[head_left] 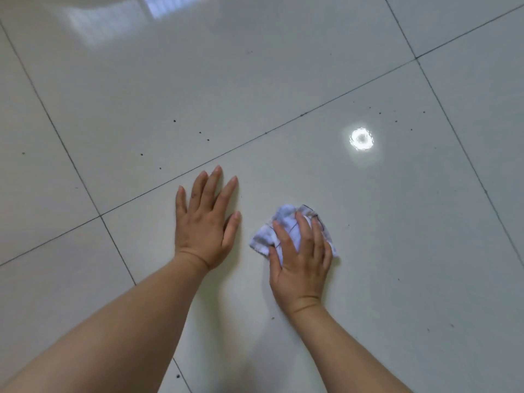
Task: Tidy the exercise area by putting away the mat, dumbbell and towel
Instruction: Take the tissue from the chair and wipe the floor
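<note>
A small white towel [266, 235] with thin dark lines lies crumpled on the tiled floor in the head view. My right hand [300, 259] lies on top of it, fingers spread and slightly bent over the cloth, pressing it to the floor. My left hand [205, 219] rests flat on the bare floor just left of the towel, fingers straight and spread, holding nothing. No mat or dumbbell is in view.
Glossy pale floor tiles [255, 80] with dark grout lines fill the view. Small dark specks [174, 121] are scattered across them. A round bright light reflection [361, 139] shines to the upper right of the towel.
</note>
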`<action>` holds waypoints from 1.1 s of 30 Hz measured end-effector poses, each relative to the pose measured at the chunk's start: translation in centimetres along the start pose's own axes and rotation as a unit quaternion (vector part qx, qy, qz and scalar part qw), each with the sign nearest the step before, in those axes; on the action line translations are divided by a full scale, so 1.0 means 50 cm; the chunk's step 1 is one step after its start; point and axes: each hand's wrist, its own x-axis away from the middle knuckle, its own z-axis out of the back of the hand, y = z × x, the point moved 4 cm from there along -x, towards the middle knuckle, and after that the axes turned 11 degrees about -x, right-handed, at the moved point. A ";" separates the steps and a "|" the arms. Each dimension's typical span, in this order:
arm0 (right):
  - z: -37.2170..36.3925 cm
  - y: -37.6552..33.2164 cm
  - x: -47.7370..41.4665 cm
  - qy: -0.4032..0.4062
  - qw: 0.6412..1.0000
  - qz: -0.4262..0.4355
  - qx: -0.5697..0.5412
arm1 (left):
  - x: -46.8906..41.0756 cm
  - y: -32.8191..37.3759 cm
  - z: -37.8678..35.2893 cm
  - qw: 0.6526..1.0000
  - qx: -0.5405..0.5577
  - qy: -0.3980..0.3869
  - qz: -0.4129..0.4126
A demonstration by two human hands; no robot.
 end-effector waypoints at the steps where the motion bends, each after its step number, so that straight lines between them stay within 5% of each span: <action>1: 0.000 -0.002 0.000 0.001 1.000 0.002 0.002 | -0.001 -0.002 0.000 1.000 -0.002 0.004 0.001; 33: -0.003 -0.016 0.059 0.043 0.998 -0.007 -0.040 | 0.015 0.012 0.014 0.999 -0.031 -0.019 -0.029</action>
